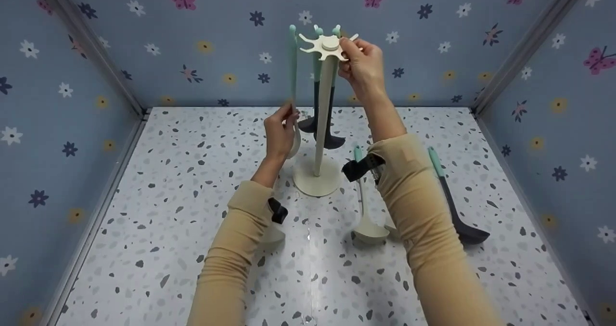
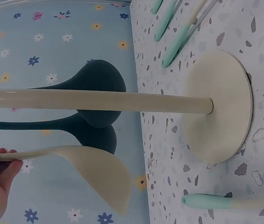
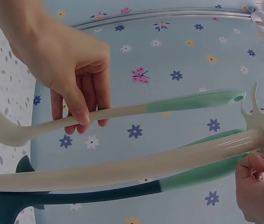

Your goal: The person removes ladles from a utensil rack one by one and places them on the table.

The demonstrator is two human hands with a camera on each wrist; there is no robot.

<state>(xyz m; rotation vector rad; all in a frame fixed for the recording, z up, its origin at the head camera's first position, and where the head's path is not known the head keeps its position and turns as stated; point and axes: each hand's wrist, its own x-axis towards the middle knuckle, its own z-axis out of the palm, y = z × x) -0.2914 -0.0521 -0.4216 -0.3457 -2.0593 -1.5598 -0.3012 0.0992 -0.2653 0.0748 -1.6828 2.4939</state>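
Observation:
My left hand (image 1: 280, 131) pinches the cream lower shaft of a ladle (image 3: 122, 111) with a mint handle. The ladle is upright, head down, to the left of a cream utensil stand (image 1: 323, 119). Its handle end is near the hooks of the stand's top ring in the right wrist view. My right hand (image 1: 363, 66) grips the right edge of that hooked ring, thumb on top. Two dark-headed utensils (image 2: 96, 79) with mint handles hang at the back of the stand, partly hidden behind its post. The round base rests on the table.
On the speckled table (image 1: 159, 201) a cream ladle (image 1: 370, 232) and a dark ladle (image 1: 469, 234) lie to the right. Another cream head (image 1: 272, 237) shows beside my left forearm, and one more is partly under the right sleeve. Flowered walls stand at the back and sides.

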